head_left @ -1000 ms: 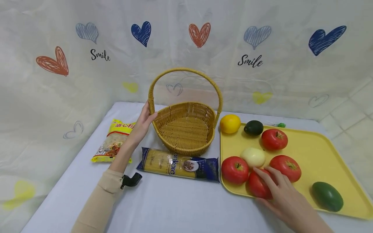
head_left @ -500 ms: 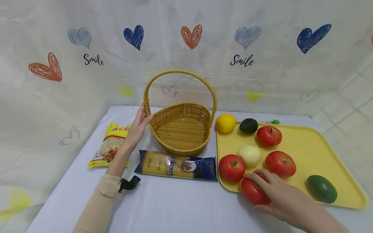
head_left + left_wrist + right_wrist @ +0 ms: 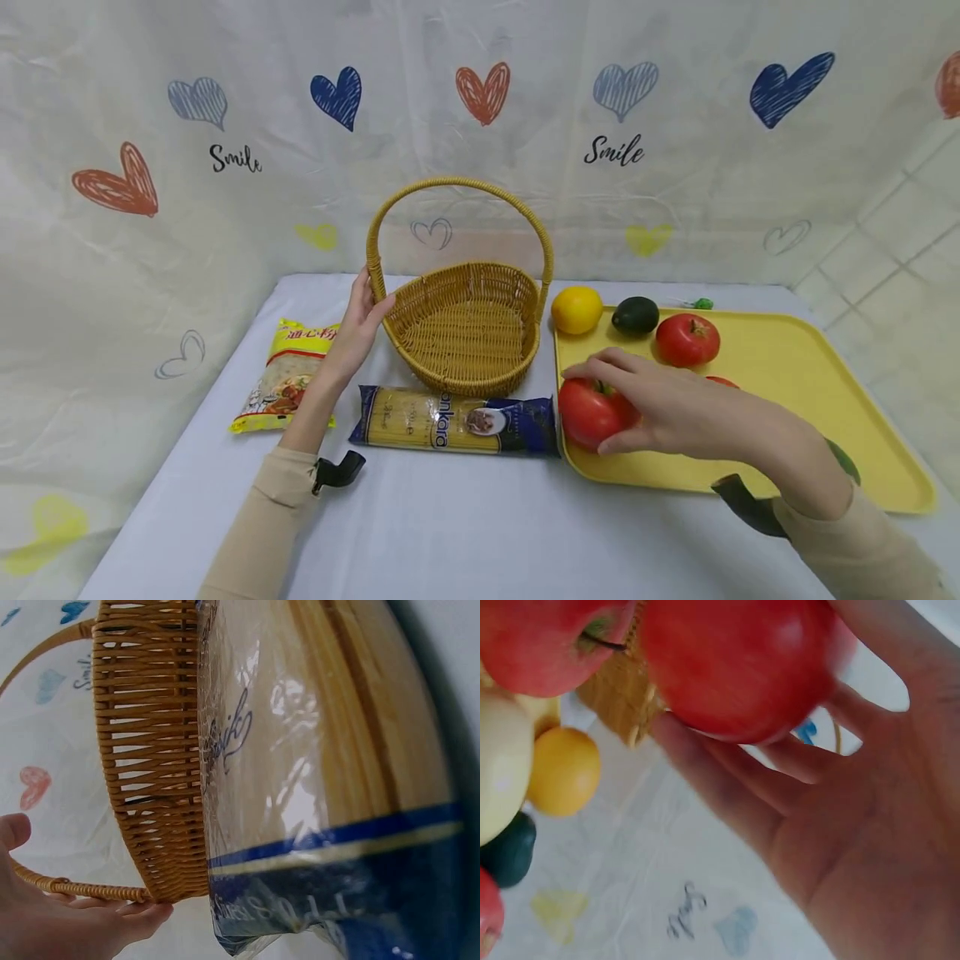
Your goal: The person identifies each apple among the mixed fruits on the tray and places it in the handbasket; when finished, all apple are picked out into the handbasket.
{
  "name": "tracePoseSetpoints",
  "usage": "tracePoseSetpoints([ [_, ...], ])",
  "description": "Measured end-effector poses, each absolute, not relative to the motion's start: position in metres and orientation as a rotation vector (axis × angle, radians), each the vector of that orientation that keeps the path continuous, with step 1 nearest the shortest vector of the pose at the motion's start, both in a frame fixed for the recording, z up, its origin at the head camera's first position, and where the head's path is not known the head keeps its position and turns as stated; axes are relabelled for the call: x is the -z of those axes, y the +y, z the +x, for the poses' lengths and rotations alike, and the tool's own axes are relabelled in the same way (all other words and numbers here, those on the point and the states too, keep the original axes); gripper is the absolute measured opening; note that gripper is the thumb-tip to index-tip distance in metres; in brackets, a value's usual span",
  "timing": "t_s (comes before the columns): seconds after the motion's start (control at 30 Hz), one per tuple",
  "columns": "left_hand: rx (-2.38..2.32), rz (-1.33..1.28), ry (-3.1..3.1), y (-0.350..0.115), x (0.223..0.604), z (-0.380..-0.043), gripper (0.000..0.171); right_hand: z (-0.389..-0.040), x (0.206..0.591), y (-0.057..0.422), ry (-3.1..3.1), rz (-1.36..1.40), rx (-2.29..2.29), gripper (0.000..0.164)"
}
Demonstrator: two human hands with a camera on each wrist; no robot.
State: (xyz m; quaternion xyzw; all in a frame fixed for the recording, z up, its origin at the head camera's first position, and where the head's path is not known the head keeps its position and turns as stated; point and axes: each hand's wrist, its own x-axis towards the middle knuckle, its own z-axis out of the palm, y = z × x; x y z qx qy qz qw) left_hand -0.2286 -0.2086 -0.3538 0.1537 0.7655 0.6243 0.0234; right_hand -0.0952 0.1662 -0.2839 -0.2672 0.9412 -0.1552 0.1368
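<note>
My left hand holds the wicker basket at the left foot of its tall handle, thumb on the inner side and fingers outside. The left wrist view shows the hand against the handle. With fingers and thumb curled round it, my right hand grips a red apple over the near left corner of the yellow tray. In the right wrist view, beyond this held apple, show another red apple and a pale round item, both hidden in the head view.
A spaghetti pack lies before the basket, a yellow macaroni bag to its left. An orange-yellow fruit, a dark green avocado-like fruit and a red apple line the tray's back. A green fruit is partly hidden.
My right hand has lifted the red apple from the tray's near edge and carried it left and away from me. The left hand stays at the basket handle; the head view has shifted slightly.
</note>
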Motion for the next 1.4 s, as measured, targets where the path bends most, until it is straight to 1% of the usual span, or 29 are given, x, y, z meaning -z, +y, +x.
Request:
tracePoseSetpoints([
  [0.27, -1.946, 0.468, 2.350, -0.207, 0.354, -0.227, 0.073, -0.156, 0.286, 0.112, 2.769, -1.044, 0.472, 0.072],
  [0.43, -1.924, 0.438, 2.373, -0.208, 0.355, -0.226, 0.074, -0.200, 0.298, 0.072, 2.779, -1.083, 0.353, 0.074],
  [0.6, -1.916, 0.439, 2.381, -0.210, 0.354, -0.227, 0.074, -0.243, 0.312, 0.032, 2.744, -1.065, 0.206, 0.074],
  [0.77, -1.926, 0.444, 2.361, -0.206, 0.353, -0.230, 0.073, -0.275, 0.326, 0.002, 2.676, -1.035, 0.064, 0.078],
  [0.9, -1.947, 0.417, 2.352, -0.205, 0.354, -0.228, 0.073, -0.289, 0.335, -0.016, 2.592, -1.037, 0.032, 0.081],
  [1.1, -1.978, 0.430, 2.345, -0.203, 0.354, -0.227, 0.074, -0.298, 0.334, -0.029, 2.549, -1.012, 0.050, 0.090],
  [1.4, -1.958, 0.409, 2.333, -0.203, 0.356, -0.227, 0.078, -0.302, 0.337, -0.033, 2.563, -0.945, 0.031, 0.090],
])
